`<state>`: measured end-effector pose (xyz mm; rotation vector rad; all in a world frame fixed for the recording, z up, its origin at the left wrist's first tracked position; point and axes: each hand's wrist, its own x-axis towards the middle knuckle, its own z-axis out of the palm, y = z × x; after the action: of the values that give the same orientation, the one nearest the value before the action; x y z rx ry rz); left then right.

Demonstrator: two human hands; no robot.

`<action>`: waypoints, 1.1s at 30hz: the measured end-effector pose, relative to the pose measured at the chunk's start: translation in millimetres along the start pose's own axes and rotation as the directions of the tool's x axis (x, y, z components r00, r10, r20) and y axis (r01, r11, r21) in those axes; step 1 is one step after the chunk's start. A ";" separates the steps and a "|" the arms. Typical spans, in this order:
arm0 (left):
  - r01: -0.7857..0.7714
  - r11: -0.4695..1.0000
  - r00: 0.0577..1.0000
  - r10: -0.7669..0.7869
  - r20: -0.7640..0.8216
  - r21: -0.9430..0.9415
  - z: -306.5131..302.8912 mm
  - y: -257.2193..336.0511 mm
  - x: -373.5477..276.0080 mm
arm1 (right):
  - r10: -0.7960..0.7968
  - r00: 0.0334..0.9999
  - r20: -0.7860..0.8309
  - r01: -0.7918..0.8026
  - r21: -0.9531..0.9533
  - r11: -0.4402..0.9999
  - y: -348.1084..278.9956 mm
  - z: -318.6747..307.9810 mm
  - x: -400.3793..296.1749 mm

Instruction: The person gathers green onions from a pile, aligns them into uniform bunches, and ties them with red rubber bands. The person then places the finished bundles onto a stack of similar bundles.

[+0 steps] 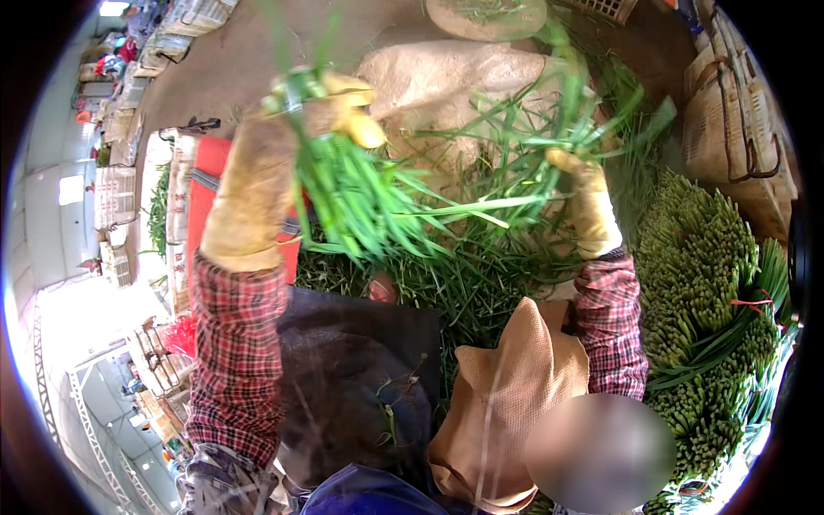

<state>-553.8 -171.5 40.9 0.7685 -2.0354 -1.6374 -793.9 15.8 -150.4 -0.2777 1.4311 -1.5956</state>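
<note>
In a yellow work glove, my left hand (328, 109) is closed around a thick bunch of long green leaves (360, 193), perhaps chives or a similar crop. The leaf ends fan down and to the right, blurred by motion. My right hand (576, 164), gloved the same way, grips a looser tuft of green leaves (573, 122) raised over the litter. Some strands stretch between the two bunches. Beneath both hands, cut leaves (476, 290) lie in a heap in front of my dark apron (360, 367).
To the right, bundled green stalks (695, 257) are stacked with cut ends up, near a plastic crate (734, 109). A pale sack (450, 71) and a round, pale container (489, 19) lie ahead. On the left are a red board-like object (206, 167) and more crates (116, 193).
</note>
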 end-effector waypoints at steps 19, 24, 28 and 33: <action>0.159 0.986 0.870 -0.114 -0.480 0.055 -45.2 -60.5 -61.6 | 0.319 0.773 0.548 -0.310 -0.113 0.944 177.2 -16.9 -78.0; 0.162 0.986 0.934 -0.141 -0.328 0.036 -56.2 -78.6 -55.5 | 0.642 0.453 0.618 -0.145 -0.660 0.737 259.5 42.9 -79.3; 0.166 0.985 0.906 -0.131 -0.402 0.055 -45.6 -70.5 -60.2 | 0.381 0.886 0.263 -0.020 -0.800 0.600 257.3 8.6 -11.5; 0.148 0.989 0.913 -0.145 -0.382 -0.023 -60.1 -70.7 -70.7 | 0.449 0.843 0.297 -0.272 -0.485 0.831 158.5 -66.4 27.4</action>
<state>-450.9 -181.4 -13.2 1.1679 -1.7398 -1.4185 -778.6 58.7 -318.3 -0.5168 1.3895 -0.8332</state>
